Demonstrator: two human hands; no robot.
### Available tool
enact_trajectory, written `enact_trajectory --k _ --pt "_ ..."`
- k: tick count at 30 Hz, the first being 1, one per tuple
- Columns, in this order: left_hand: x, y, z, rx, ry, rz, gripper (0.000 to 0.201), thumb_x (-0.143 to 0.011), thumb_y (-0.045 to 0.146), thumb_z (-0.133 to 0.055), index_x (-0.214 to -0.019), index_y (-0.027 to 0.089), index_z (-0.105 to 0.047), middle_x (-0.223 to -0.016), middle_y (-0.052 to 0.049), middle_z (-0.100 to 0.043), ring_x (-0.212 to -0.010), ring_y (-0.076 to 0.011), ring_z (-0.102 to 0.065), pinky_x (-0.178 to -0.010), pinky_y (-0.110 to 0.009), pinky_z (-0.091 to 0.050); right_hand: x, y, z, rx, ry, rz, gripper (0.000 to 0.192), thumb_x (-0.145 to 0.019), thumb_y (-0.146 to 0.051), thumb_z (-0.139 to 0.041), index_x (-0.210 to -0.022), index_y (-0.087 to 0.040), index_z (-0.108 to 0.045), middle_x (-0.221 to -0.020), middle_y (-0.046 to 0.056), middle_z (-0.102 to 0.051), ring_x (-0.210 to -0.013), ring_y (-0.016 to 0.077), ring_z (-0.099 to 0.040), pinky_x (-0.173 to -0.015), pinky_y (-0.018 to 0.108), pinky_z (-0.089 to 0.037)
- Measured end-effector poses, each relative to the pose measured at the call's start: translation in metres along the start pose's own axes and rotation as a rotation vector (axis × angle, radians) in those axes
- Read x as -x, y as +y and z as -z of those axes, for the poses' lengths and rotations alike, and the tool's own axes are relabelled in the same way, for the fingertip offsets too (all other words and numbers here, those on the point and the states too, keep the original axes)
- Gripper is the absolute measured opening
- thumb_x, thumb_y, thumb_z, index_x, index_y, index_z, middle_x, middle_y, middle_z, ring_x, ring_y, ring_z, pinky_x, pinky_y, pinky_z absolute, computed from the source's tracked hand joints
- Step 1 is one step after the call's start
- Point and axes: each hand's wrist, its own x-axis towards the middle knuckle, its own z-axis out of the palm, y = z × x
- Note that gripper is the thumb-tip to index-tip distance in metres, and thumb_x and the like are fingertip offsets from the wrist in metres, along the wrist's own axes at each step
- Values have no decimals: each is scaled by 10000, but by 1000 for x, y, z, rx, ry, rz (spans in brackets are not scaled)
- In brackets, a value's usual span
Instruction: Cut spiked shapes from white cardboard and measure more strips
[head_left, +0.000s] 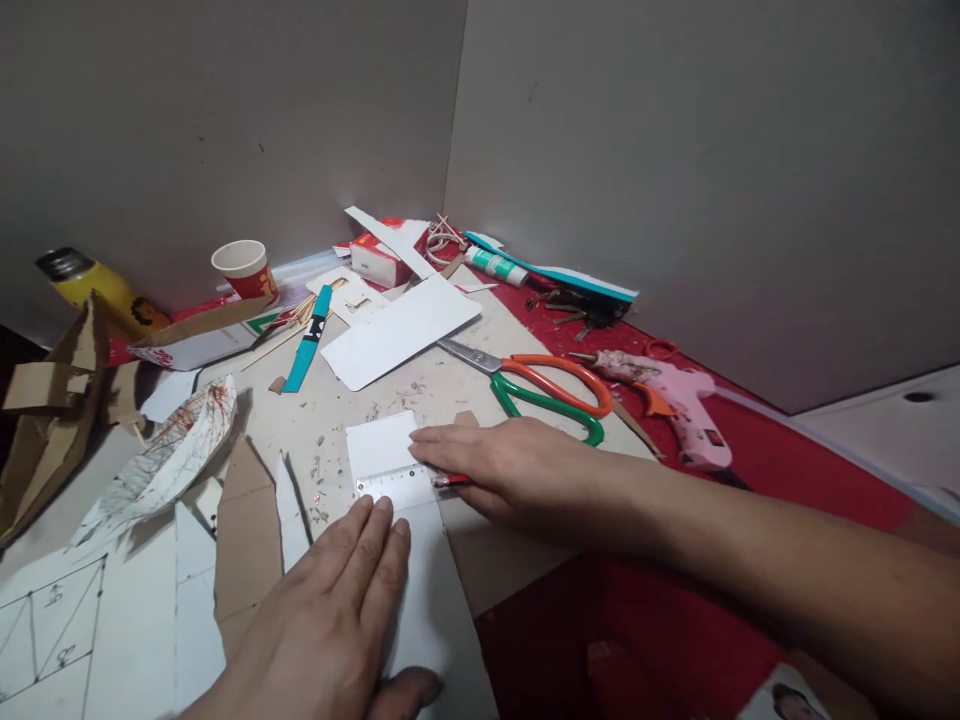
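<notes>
My left hand lies flat with its fingers stretched out. Its fingertips touch the lower edge of a clear ruler, which lies across a white card strip. Above the ruler sits a small white card piece. My right hand reaches in from the right, fingertips on the card by the ruler's right end. A slim red pen or pencil pokes out from under its fingers, mostly hidden by the hand. Scissors with orange and green handles rest beyond my right hand.
A pink glue gun lies at right on the red cloth. White card cutouts, a teal craft knife, a paper cup and a yellow bottle stand or lie farther back. Cardboard pieces crowd the left. Grey walls close off the back.
</notes>
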Motion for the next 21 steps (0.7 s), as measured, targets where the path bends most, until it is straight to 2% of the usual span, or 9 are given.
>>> enact_trajectory --k 4,8,11,15,21 --pt "-1 1 1 -30 29 -7 751 -692 636 -644 -1153 44 -682 -1203 -206 -647 -1030 -313 -688 -739 -335 -623 4 -4 9 47 -5 -38 328 -930 -245 -489 -1243 -164 -546 -1287 143 -596 -1046 279 -637 -804 396 -525" --pt "-5 1 2 -34 38 -19 755 -654 636 -670 -1106 32 -702 -1164 -216 -663 -990 -317 -705 -717 -331 -628 7 -6 19 107 -107 -114 201 -885 -251 -578 -1071 -174 -591 -1073 92 -628 -829 233 -647 -679 337 -486" --pt "-6 1 2 -30 36 -16 741 -654 631 -663 -1099 40 -708 -1170 -205 -661 -984 -311 -707 -709 -324 -629 9 -8 23 134 -148 -114 133 -893 -242 -570 -1017 -198 -590 -1024 67 -608 -741 195 -624 -619 303 -428" --pt "-5 1 5 -32 35 -10 722 -668 633 -646 -1085 48 -717 -1163 -199 -663 -978 -309 -709 -701 -320 -629 10 -12 21 153 -166 -106 99 -904 -223 -540 -984 -197 -591 -1005 77 -599 -710 184 -609 -593 297 -381" --pt "-4 0 10 -2 3 -19 701 -668 622 -675 -1060 43 -727 -1134 -213 -680 -969 -331 -710 -694 -342 -631 12 -9 13 142 -122 -79 56 -885 -219 -549 -927 -204 -583 -959 62 -590 -617 148 -553 -549 279 -320"
